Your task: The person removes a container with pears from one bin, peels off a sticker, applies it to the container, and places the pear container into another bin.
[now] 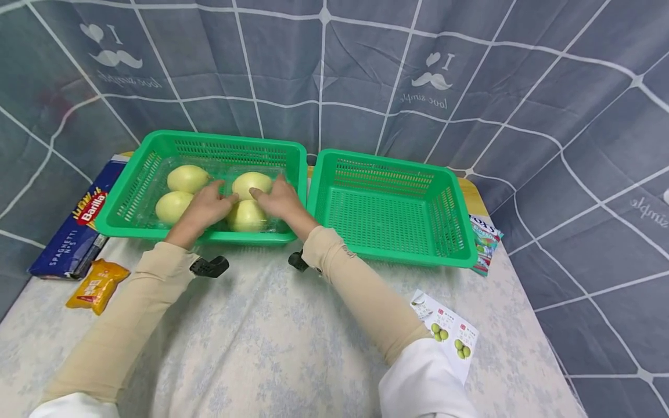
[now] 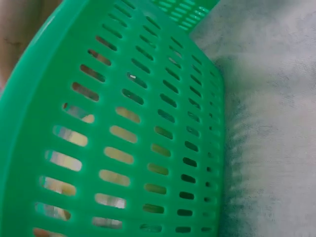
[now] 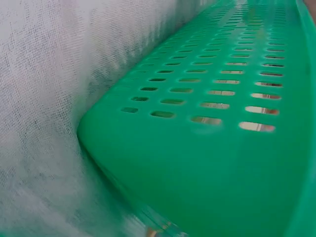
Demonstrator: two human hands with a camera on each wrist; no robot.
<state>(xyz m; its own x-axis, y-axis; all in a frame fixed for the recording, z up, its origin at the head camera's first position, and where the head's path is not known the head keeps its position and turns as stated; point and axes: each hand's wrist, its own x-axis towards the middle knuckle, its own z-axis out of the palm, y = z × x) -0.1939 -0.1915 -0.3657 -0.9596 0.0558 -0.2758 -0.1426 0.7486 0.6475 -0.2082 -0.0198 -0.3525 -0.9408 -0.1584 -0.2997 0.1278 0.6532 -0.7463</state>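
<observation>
In the head view, the left green plastic basket [image 1: 209, 237] holds two clear plastic boxes, each with two smooth pale yellow fruits, pears or small melons. Both hands reach in at the right-hand clear box [image 1: 265, 225]. My left hand [image 1: 205, 206] grips its left side, thumb beside the fruit [image 1: 252, 186]. On the opposite side my right hand [image 1: 281, 200] holds the edge, its thumb over the fruits. The left clear box [image 1: 148, 203] lies beside the left hand with its own fruits [image 1: 188, 179]. Both wrist views show mainly the basket wall [image 2: 148, 123], hiding the fingers.
A second green basket [image 1: 392, 255] stands to the right, nothing inside it. At left lie a blue spaghetti box [image 1: 73, 232] and an orange packet [image 1: 97, 286]. A snack bag [image 1: 486, 241] and printed fruit cards [image 1: 449, 331] lie at right. A grey curtain [image 1: 366, 69] hangs behind.
</observation>
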